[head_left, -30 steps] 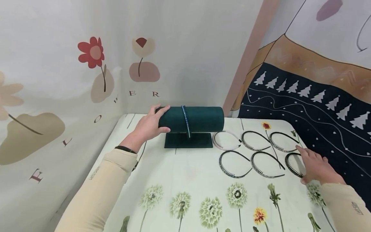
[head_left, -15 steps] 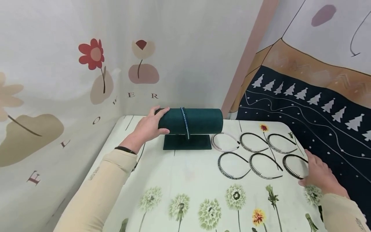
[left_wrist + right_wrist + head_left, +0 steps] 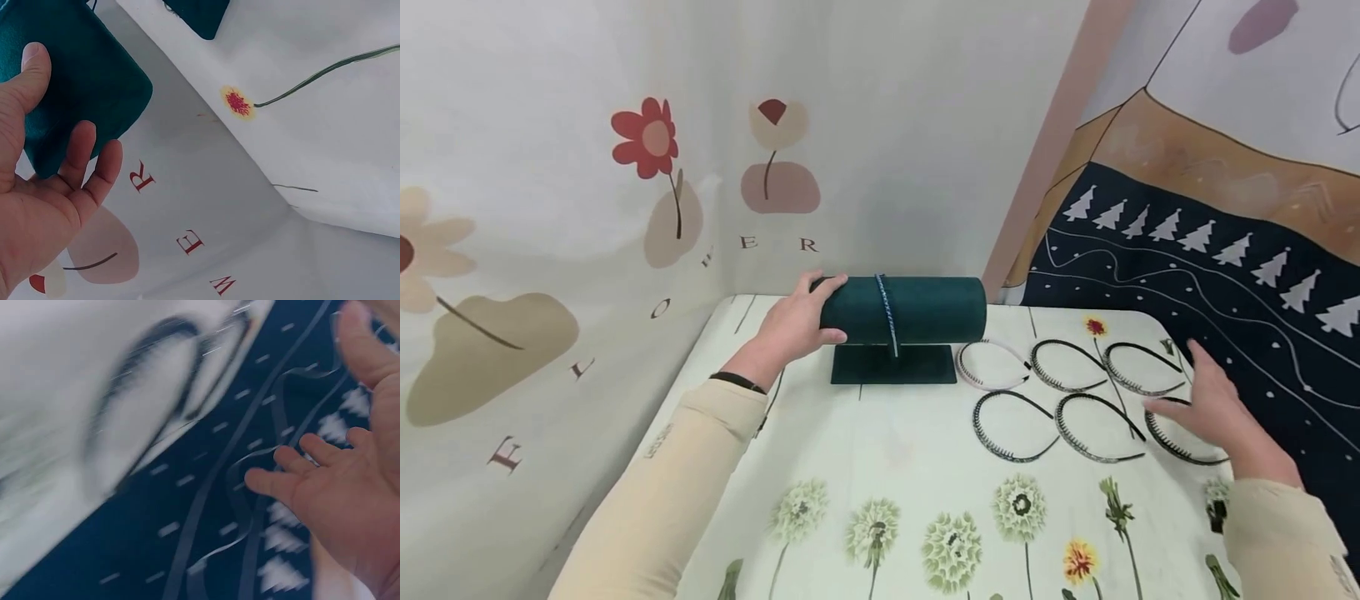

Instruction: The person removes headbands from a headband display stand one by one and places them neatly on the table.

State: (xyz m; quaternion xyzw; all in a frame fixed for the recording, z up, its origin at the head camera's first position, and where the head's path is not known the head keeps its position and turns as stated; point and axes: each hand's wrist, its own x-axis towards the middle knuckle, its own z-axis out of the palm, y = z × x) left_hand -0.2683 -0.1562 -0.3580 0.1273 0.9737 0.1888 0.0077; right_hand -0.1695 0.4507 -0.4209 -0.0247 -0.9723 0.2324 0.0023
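Observation:
My left hand (image 3: 793,325) grips the left end of a dark green velvet headband display stand (image 3: 936,310), thumb low on the front and fingers over the top. In the left wrist view, the thumb and fingertips of the left hand (image 3: 53,200) lie against the velvet roll (image 3: 94,94). A blue headband (image 3: 887,312) hangs around the roll's middle. Over at the right, my right hand (image 3: 1213,404) is spread and empty, overlapping the front-right black toothed headband (image 3: 1176,452). The right wrist view shows straight fingers on the right hand (image 3: 344,506), with blurred headbands (image 3: 105,412) beyond.
Two rows of headbands lie right of the stand, among them a pale pink one (image 3: 961,372) near its base and several dark ones, such as one in front (image 3: 977,429). A flower-print cloth (image 3: 850,442) covers the table. Printed curtains (image 3: 887,150) hang behind.
My right hand has turned and spread its fingers over the front-right headband, after resting beside it. The left hand keeps its hold on the stand. The head view shifts slightly.

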